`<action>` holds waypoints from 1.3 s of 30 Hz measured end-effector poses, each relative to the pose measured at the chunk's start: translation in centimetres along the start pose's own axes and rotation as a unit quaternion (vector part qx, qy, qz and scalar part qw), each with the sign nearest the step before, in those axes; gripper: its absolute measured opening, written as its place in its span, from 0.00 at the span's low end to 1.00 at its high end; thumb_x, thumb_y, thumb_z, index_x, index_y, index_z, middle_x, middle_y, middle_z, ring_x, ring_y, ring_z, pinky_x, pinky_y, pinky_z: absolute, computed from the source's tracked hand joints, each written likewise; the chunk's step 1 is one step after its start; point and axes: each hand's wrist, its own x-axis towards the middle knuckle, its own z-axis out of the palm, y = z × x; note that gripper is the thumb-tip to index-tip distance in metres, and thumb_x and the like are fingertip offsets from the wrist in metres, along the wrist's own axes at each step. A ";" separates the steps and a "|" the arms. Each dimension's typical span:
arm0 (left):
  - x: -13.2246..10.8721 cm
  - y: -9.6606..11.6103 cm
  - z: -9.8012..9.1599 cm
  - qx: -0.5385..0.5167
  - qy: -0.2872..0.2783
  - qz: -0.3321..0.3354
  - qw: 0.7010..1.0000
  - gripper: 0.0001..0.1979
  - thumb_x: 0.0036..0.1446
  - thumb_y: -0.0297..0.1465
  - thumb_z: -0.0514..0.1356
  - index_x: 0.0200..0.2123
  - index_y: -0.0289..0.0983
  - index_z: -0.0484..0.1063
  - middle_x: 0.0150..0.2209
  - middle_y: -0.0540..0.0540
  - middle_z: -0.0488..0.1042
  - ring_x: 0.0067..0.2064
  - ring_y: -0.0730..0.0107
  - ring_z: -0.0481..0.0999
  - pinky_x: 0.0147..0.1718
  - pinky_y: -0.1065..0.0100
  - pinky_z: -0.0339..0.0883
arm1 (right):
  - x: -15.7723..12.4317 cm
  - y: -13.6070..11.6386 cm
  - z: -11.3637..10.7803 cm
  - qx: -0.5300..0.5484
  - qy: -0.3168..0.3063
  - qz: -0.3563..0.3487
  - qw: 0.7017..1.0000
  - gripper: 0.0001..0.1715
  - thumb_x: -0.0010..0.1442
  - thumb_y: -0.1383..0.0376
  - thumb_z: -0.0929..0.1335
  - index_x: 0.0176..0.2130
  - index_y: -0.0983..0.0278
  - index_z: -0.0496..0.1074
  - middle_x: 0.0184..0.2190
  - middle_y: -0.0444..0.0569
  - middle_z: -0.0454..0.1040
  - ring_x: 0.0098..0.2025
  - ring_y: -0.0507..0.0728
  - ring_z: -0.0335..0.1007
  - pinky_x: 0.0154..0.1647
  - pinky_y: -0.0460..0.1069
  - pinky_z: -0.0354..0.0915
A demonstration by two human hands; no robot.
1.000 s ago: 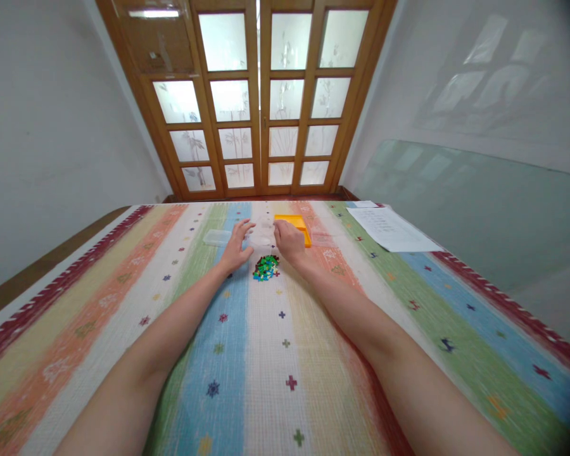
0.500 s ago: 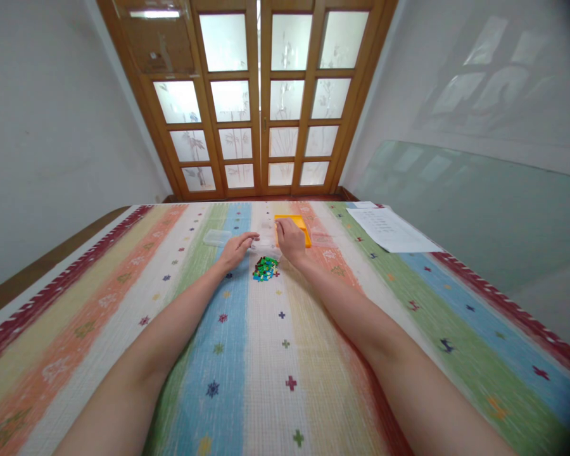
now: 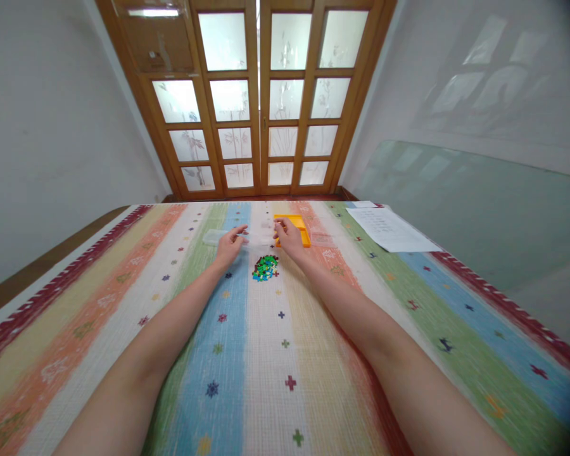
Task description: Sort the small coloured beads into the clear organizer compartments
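Observation:
My left hand (image 3: 230,246) is raised a little over the cloth with its fingers apart and nothing visible in them. Close behind it lies a clear plastic container (image 3: 211,237), partly covered by the hand. My right hand (image 3: 291,239) is at the left side of a yellow tray (image 3: 306,235), hiding part of it. Its fingers are bent but parted, and I see nothing between them. Clear plastic (image 3: 261,242), thin and hard to make out, lies between the hands. Nearer to me is a pile of small green, blue, white and dark red pieces (image 3: 266,268).
A striped, patterned cloth (image 3: 270,373) covers the table. To the right of the yellow tray lies a clear plastic piece (image 3: 322,237). Printed white paper sheets (image 3: 384,229) rest at the far right. Beyond the table stand wood-framed glass doors (image 3: 261,101).
My left hand has drawn back to the left, away from the clear plastic in the middle, and its fingers have spread. My right hand's fingers have parted slightly; that hand has barely shifted.

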 end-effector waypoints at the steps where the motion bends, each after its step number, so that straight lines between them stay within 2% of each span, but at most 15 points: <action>1: 0.1 -0.3 -0.2 0.021 0.025 -0.003 0.999 0.26 0.60 0.30 0.56 0.60 0.39 0.75 0.49 0.43 0.81 0.42 0.64 0.82 0.46 0.61 0.76 | 0.1 0.3 -0.1 -0.004 0.006 -0.005 1.000 0.18 0.69 0.51 0.63 0.48 0.59 0.72 0.41 0.46 0.78 0.33 0.55 0.74 0.35 0.49 0.70; 3: 0.3 -0.8 -0.7 0.087 0.062 0.000 0.994 0.26 0.62 0.32 0.56 0.63 0.40 0.74 0.52 0.43 0.80 0.46 0.61 0.81 0.49 0.58 0.75 | 0.3 0.7 -0.3 -0.028 0.025 -0.016 0.999 0.17 0.69 0.53 0.63 0.48 0.59 0.73 0.44 0.48 0.78 0.39 0.57 0.75 0.42 0.51 0.71; 6: 0.4 -1.4 -1.6 0.231 0.066 0.020 0.971 0.24 0.65 0.36 0.58 0.63 0.42 0.74 0.56 0.41 0.78 0.57 0.52 0.75 0.59 0.51 0.68 | 0.3 1.2 -1.1 -0.085 0.048 -0.017 0.995 0.16 0.68 0.56 0.62 0.44 0.61 0.74 0.44 0.50 0.79 0.46 0.59 0.74 0.51 0.53 0.69; 10: 0.2 -1.6 -2.2 0.358 0.049 -0.006 0.932 0.24 0.68 0.41 0.57 0.64 0.43 0.73 0.59 0.40 0.77 0.63 0.46 0.68 0.64 0.48 0.60 | 0.5 1.7 -2.6 -0.146 0.049 0.010 0.988 0.15 0.66 0.59 0.62 0.39 0.61 0.76 0.41 0.50 0.80 0.44 0.60 0.73 0.50 0.53 0.67; 13: 0.2 -1.9 -2.3 0.368 0.039 -0.006 0.929 0.25 0.68 0.42 0.57 0.65 0.43 0.71 0.58 0.40 0.78 0.64 0.46 0.68 0.63 0.48 0.59 | 0.9 2.2 -3.7 -0.169 0.066 0.026 0.983 0.16 0.65 0.60 0.62 0.39 0.62 0.77 0.41 0.51 0.80 0.44 0.60 0.73 0.49 0.52 0.67; 18: 0.1 -2.9 -2.4 0.353 0.036 0.055 0.933 0.25 0.66 0.42 0.59 0.63 0.40 0.73 0.59 0.36 0.77 0.67 0.40 0.63 0.67 0.40 0.51 | 1.8 2.8 -6.0 -0.212 0.082 0.021 0.974 0.16 0.65 0.60 0.62 0.38 0.62 0.78 0.39 0.51 0.80 0.42 0.60 0.72 0.46 0.52 0.66; 21: 0.0 -3.1 -2.3 0.351 0.037 0.076 0.932 0.23 0.65 0.41 0.61 0.61 0.42 0.74 0.61 0.37 0.76 0.68 0.40 0.61 0.68 0.39 0.49 | 2.1 3.1 -7.7 -0.243 0.102 0.028 0.964 0.18 0.66 0.59 0.62 0.39 0.62 0.79 0.37 0.51 0.80 0.40 0.60 0.72 0.45 0.51 0.66; 24: 0.0 -2.8 -2.0 0.354 0.035 0.077 0.932 0.22 0.65 0.40 0.61 0.59 0.41 0.75 0.61 0.37 0.74 0.66 0.42 0.63 0.68 0.41 0.50 | 1.7 3.4 -9.5 -0.296 0.069 0.005 0.953 0.18 0.67 0.61 0.61 0.41 0.62 0.80 0.39 0.52 0.80 0.41 0.61 0.72 0.45 0.52 0.65; 28: -0.2 -1.9 -1.4 0.365 0.047 0.076 0.927 0.19 0.66 0.40 0.60 0.56 0.40 0.78 0.57 0.35 0.73 0.62 0.42 0.66 0.64 0.44 0.58 | 0.1 3.7 -11.7 -0.394 0.006 -0.025 0.919 0.16 0.67 0.65 0.63 0.43 0.64 0.80 0.44 0.58 0.79 0.45 0.63 0.71 0.48 0.53 0.64; 30: -0.4 -1.3 -1.0 0.373 0.028 0.092 0.923 0.17 0.66 0.38 0.60 0.54 0.40 0.78 0.53 0.35 0.74 0.60 0.42 0.67 0.61 0.45 0.60 | -0.9 4.0 -12.4 -0.435 -0.004 -0.020 0.900 0.16 0.68 0.65 0.64 0.44 0.65 0.80 0.45 0.59 0.78 0.47 0.64 0.71 0.50 0.54 0.63; 32: -0.6 -0.9 -0.5 0.378 -0.027 0.124 0.917 0.16 0.66 0.37 0.60 0.54 0.40 0.78 0.52 0.36 0.74 0.58 0.45 0.69 0.60 0.47 0.62 | -1.8 4.3 -12.8 -0.461 -0.013 -0.015 0.887 0.16 0.69 0.64 0.64 0.46 0.65 0.80 0.47 0.60 0.78 0.48 0.65 0.71 0.51 0.54 0.63; 35: -1.0 -0.6 0.6 0.375 -0.111 0.166 0.905 0.19 0.67 0.36 0.59 0.59 0.42 0.76 0.54 0.38 0.74 0.58 0.48 0.70 0.59 0.50 0.63 | -2.6 4.8 -12.7 -0.463 -0.031 -0.025 0.885 0.18 0.70 0.61 0.66 0.53 0.64 0.79 0.51 0.59 0.76 0.49 0.64 0.72 0.51 0.53 0.64; 39: -1.2 -1.0 1.7 0.368 -0.164 0.173 0.899 0.24 0.67 0.37 0.59 0.65 0.44 0.71 0.57 0.39 0.73 0.59 0.49 0.71 0.60 0.50 0.62 | -3.0 5.0 -12.2 -0.457 -0.068 -0.038 0.886 0.21 0.69 0.58 0.68 0.57 0.64 0.77 0.52 0.59 0.74 0.48 0.64 0.73 0.51 0.53 0.65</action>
